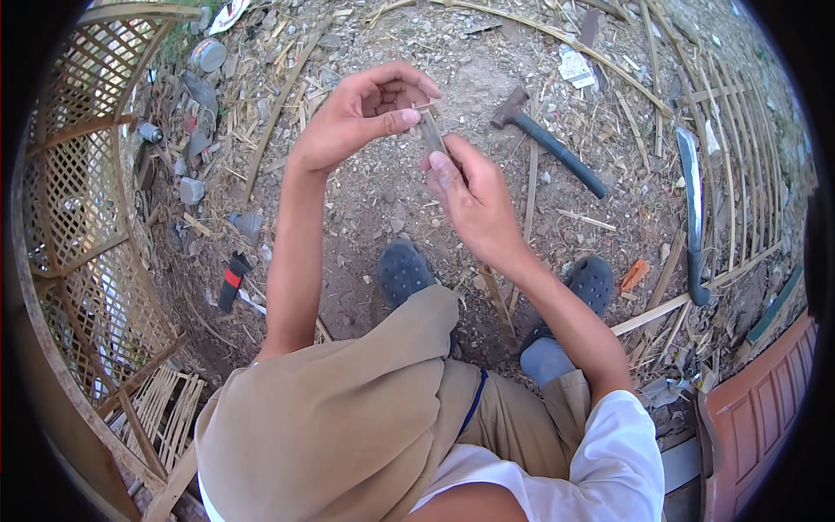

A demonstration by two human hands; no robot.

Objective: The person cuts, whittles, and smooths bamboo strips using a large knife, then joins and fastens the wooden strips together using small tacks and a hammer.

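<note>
In front of me, above the littered ground, my right hand (465, 187) pinches a short, flat grey-brown strip (431, 135), perhaps wood or bamboo, between thumb and fingers. The strip's far end meets the thumb of my left hand (365, 113), whose fingers curl over it, partly hiding that end. A small pale sliver shows by that thumb. To the right of both hands, a hammer (561, 155) with a dark handle lies on the ground. Farther right rests a long curved blade (691, 187) with a dark handle.
Woven lattice panels (91, 191) stand along the left. A slatted frame (739, 165) and a reddish-brown panel (761, 413) are at the right. Loose strips, stones, an orange piece (635, 275) and a black-and-red object (233, 280) lie around my clogs (404, 270). Tan cloth (339, 409) covers my lap.
</note>
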